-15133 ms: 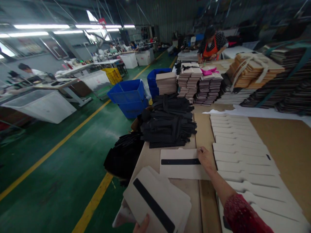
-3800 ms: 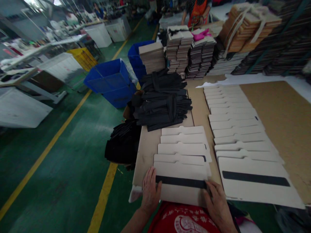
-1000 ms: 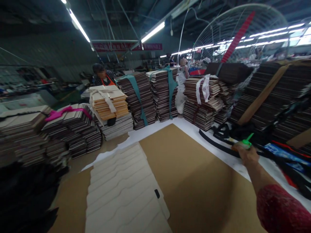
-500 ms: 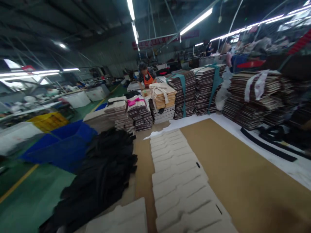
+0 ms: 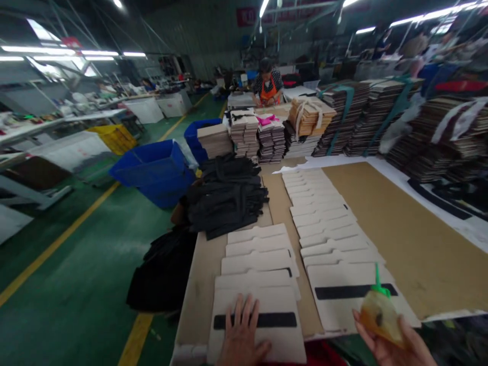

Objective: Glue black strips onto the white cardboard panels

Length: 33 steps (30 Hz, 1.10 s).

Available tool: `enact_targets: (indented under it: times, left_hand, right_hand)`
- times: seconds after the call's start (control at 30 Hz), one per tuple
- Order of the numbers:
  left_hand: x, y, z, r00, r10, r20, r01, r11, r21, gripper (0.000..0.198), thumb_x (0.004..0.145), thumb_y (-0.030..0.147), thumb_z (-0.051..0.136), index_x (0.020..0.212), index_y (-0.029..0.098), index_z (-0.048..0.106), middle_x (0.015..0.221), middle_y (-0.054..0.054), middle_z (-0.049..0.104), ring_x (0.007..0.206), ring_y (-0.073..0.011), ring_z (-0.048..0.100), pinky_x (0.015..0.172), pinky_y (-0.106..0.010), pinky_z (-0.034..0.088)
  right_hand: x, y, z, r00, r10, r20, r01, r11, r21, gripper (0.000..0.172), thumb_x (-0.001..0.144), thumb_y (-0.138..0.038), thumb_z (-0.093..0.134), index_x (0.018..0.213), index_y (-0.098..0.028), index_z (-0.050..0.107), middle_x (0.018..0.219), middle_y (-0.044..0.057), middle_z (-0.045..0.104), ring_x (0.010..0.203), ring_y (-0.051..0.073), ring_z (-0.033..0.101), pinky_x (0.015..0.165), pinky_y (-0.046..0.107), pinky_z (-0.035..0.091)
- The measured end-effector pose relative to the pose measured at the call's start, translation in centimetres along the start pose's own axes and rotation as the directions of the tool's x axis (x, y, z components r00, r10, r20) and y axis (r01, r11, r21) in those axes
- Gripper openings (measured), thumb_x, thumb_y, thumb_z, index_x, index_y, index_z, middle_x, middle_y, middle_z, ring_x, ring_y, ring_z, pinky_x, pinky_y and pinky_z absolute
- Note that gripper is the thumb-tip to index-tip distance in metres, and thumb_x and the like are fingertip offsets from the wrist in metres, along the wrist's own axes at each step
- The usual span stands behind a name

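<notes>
My left hand (image 5: 242, 333) lies flat, fingers spread, on the front beige panel (image 5: 280, 301) of the left row. A black strip (image 5: 277, 319) runs across that panel, partly under my fingers. In my right hand (image 5: 409, 345) is a translucent squeeze bottle (image 5: 381, 315) with amber liquid low inside and a green nozzle (image 5: 377, 279) pointing up. The bottle hangs over the front panel of the right row (image 5: 331, 310), which carries another black strip (image 5: 339, 292). Both rows overlap like shingles, running away from me.
A heap of black strips (image 5: 224, 198) lies at the table's left edge, with more black material (image 5: 162, 274) below it. Blue bins (image 5: 152, 168) stand on the green floor. Bundled panel stacks (image 5: 343, 117) line the back. A person in an orange apron (image 5: 268, 90) works beyond them.
My view has swung left and down, bringing the near table edge into sight. Both hands have come into view, the right one with the squeeze bottle.
</notes>
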State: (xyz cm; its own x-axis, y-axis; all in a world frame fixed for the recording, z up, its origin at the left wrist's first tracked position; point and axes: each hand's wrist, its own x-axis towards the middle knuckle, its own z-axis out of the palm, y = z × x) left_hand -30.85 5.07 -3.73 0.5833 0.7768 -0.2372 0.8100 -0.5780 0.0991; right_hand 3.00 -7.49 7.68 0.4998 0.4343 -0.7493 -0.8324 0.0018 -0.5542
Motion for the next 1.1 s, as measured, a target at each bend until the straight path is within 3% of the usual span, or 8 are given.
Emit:
enact_targets:
  times: [0.17, 0.33, 0.47, 0.57, 0.7, 0.83, 0.93, 1.1]
  left_hand:
    - [-0.1, -0.1, -1.5, 0.995, 0.095, 0.024, -0.090, 0.982, -0.168, 0.090, 0.083, 0.068, 0.050, 0.154, 0.030, 0.010, 0.163, -0.005, 0.012, 0.148, -0.0392, 0.009, 0.114, -0.068, 0.014]
    - [-1.6, -2.3, -3.2, 0.981, 0.194, -0.005, -0.190, 0.954, -0.230, 0.076, 0.091, 0.058, 0.045, 0.154, 0.026, 0.019, 0.163, -0.005, 0.014, 0.149, -0.0322, 0.009, 0.119, -0.056, 0.014]
    - [-3.4, -4.6, -2.5, 0.997, 0.033, -0.068, -0.045, 0.983, -0.177, 0.080, 0.089, 0.056, 0.051, 0.154, 0.023, 0.019, 0.163, -0.008, 0.016, 0.148, -0.0346, 0.011, 0.118, -0.057, 0.012]
    - [-3.7, -5.4, -1.9, 0.996, -0.061, -0.071, 0.050, 0.987, -0.154, 0.087, 0.085, 0.062, 0.051, 0.154, 0.021, 0.019, 0.162, -0.010, 0.016, 0.148, -0.0367, 0.012, 0.117, -0.059, 0.012]
    - [-3.0, -5.5, -1.9, 0.999, -0.021, -0.044, 0.015, 0.990, -0.144, 0.091, 0.084, 0.069, 0.048, 0.155, 0.021, 0.016, 0.163, -0.010, 0.015, 0.148, -0.0355, 0.010, 0.118, -0.058, 0.010]
    - [-2.6, -5.2, -1.8, 0.998, -0.044, -0.052, 0.038, 0.993, -0.108, 0.093, 0.083, 0.073, 0.046, 0.155, 0.022, 0.015, 0.163, -0.010, 0.013, 0.149, -0.0355, 0.008, 0.117, -0.060, 0.009]
    - [-2.6, -5.1, -1.6, 0.997, -0.048, -0.052, 0.044, 0.996, -0.079, 0.094, 0.082, 0.072, 0.049, 0.154, 0.021, 0.017, 0.162, -0.011, 0.016, 0.148, -0.0365, 0.010, 0.116, -0.061, 0.010]
    - [-2.4, -5.0, -1.6, 0.998, -0.041, -0.053, 0.039, 0.998, -0.045, 0.092, 0.082, 0.067, 0.052, 0.154, 0.020, 0.019, 0.162, -0.012, 0.018, 0.148, -0.0373, 0.011, 0.116, -0.062, 0.011]
  right_hand:
    - [-2.5, 4.2, 3.5, 0.994, 0.044, 0.101, -0.031, 0.992, -0.125, 0.053, 0.058, -0.046, 0.084, 0.105, -0.026, 0.070, 0.112, 0.007, 0.071, 0.094, 0.025, 0.068, 0.073, 0.035, 0.061]
    - [-4.3, 6.9, 5.5, 0.981, 0.054, 0.186, -0.047, 0.998, -0.045, 0.059, 0.065, -0.072, 0.070, 0.101, -0.026, 0.069, 0.108, 0.008, 0.072, 0.097, 0.029, 0.068, 0.086, 0.052, 0.057]
    - [-4.7, 8.8, 6.2, 0.965, 0.160, 0.206, -0.141, 0.984, -0.107, 0.058, 0.067, -0.069, 0.071, 0.103, -0.024, 0.067, 0.104, 0.010, 0.073, 0.088, 0.027, 0.071, 0.061, 0.035, 0.059]
    - [-4.0, 10.0, 6.6, 0.957, 0.174, 0.232, -0.134, 0.975, -0.178, 0.045, 0.068, -0.051, 0.079, 0.101, -0.024, 0.066, 0.095, 0.007, 0.073, 0.073, 0.022, 0.071, 0.043, 0.022, 0.046]
    - [-3.3, 10.8, 7.2, 0.936, 0.115, 0.332, -0.032, 0.969, -0.244, 0.043, 0.071, -0.045, 0.078, 0.106, -0.026, 0.062, 0.097, 0.003, 0.072, 0.074, 0.021, 0.069, 0.043, 0.022, 0.042]
    - [-2.9, 10.5, 7.3, 0.943, 0.071, 0.325, 0.038, 0.947, -0.318, 0.055, 0.066, -0.048, 0.080, 0.112, -0.030, 0.055, 0.106, 0.003, 0.069, 0.081, 0.025, 0.069, 0.046, 0.024, 0.042]
    - [-2.7, 10.5, 6.8, 0.966, -0.016, 0.257, 0.133, 0.885, -0.446, 0.063, 0.061, -0.050, 0.083, 0.113, -0.030, 0.053, 0.104, 0.002, 0.068, 0.080, 0.025, 0.068, 0.047, 0.024, 0.042]
    - [-2.6, 10.8, 5.1, 0.950, -0.239, 0.203, 0.311, 0.636, -0.706, 0.068, 0.059, -0.057, 0.080, 0.113, -0.025, 0.056, 0.093, 0.001, 0.065, 0.066, 0.016, 0.058, 0.051, 0.026, 0.045]
